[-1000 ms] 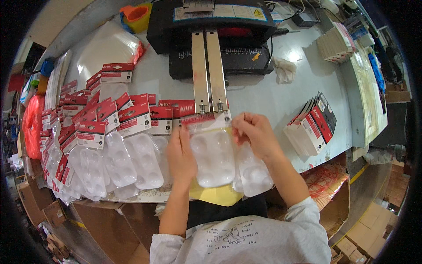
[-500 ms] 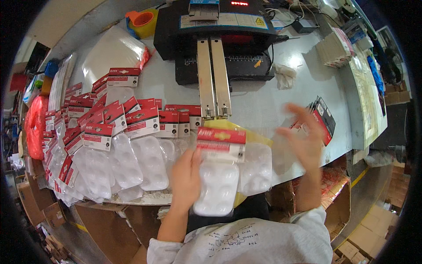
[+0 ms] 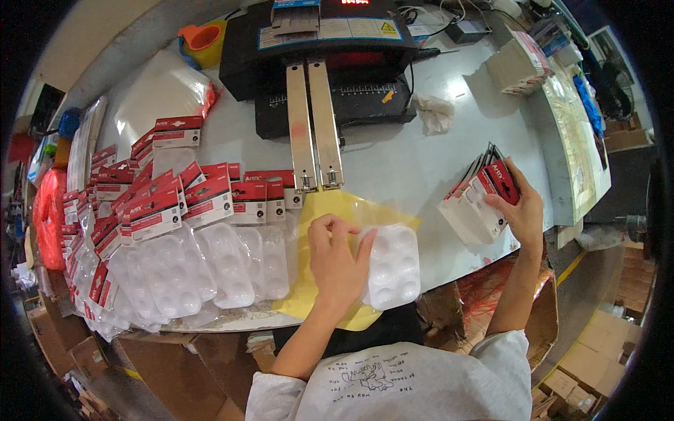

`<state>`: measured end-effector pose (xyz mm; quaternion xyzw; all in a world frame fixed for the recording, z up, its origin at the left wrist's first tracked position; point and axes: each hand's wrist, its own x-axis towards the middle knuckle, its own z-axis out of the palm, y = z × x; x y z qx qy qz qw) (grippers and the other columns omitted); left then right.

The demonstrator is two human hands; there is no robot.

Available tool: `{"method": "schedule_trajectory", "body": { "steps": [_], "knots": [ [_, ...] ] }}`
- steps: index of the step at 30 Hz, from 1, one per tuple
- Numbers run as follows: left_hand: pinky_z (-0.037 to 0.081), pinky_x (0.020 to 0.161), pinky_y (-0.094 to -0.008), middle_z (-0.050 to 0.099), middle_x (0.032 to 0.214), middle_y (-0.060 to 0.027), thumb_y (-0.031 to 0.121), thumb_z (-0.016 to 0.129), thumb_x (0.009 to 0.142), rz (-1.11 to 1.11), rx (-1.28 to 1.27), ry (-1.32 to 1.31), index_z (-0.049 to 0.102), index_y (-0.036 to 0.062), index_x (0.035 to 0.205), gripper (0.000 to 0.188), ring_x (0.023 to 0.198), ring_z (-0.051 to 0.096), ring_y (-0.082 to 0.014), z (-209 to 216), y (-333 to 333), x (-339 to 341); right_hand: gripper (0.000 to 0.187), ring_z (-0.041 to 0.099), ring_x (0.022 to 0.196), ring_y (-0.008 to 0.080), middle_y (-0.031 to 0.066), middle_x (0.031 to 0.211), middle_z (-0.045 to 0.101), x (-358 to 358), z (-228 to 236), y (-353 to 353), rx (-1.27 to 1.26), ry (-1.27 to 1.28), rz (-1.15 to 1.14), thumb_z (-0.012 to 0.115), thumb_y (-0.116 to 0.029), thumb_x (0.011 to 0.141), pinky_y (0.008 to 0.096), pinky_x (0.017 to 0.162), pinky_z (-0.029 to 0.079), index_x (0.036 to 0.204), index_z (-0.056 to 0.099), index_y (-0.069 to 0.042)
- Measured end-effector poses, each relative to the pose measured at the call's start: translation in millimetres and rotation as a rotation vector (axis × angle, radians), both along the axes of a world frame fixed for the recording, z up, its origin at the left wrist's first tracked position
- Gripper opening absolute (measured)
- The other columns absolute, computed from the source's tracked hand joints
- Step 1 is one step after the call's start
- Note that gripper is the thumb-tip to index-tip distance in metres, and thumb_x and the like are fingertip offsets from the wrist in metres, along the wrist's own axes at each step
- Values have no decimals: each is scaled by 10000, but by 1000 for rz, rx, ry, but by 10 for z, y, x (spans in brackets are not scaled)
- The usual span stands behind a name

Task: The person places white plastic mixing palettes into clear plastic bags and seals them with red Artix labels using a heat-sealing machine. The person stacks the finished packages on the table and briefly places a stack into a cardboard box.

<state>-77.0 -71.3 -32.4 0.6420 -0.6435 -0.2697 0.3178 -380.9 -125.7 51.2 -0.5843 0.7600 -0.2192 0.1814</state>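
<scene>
A white plastic paint palette (image 3: 394, 266) with round wells lies in a clear bag on the yellow sheet (image 3: 309, 309) in front of me. At its left edge is my left hand (image 3: 335, 256), fingers bent and thumb spread away from them; it holds nothing that I can see. Farther right, my right hand (image 3: 521, 210) grips a red and white header card (image 3: 498, 188) at the front of a standing stack of cards, thumb on its face and fingers at its upper edge. Bagged palettes (image 3: 165, 274) with red and white header cards lie overlapped on the left.
A black machine (image 3: 330, 105) with two metal bars (image 3: 300, 126) reaching toward me stands at the back. Clear plastic bags (image 3: 158, 95) and a tape roll (image 3: 203, 38) are at far left. A crumpled tissue (image 3: 435, 114) and another card stack (image 3: 516, 67) lie rightward.
The carded palette that my left hand held is now with the pile on the left. My left hand has come back beside the remaining palette; my right hand has moved right onto the card stack.
</scene>
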Motion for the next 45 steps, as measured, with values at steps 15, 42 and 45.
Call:
{"method": "schedule_trajectory", "body": {
  "steps": [15,42,45],
  "knots": [
    [407,586,-184,684,849,-61,112,571,905,23,429,889,608,-27,941,148,657,512,-41,650,232,431,426,558,571,211,137,673,578,1494,283,59,184,-447,632,783,-292,694,291,577,449,935,587,0],
    [392,620,-194,557,698,8,163,495,956,337,162,791,599,-38,814,267,661,447,-42,425,247,505,160,599,605,91,47,722,642,1411,-183,259,550,-989,287,664,-128,824,197,505,455,855,669,29],
    [404,642,-214,574,729,-11,165,459,967,314,160,711,583,-35,823,276,697,475,-56,474,226,511,129,573,570,87,46,676,611,1451,-209,275,528,-1102,314,649,-99,823,205,487,437,810,639,29]
  ]
}}
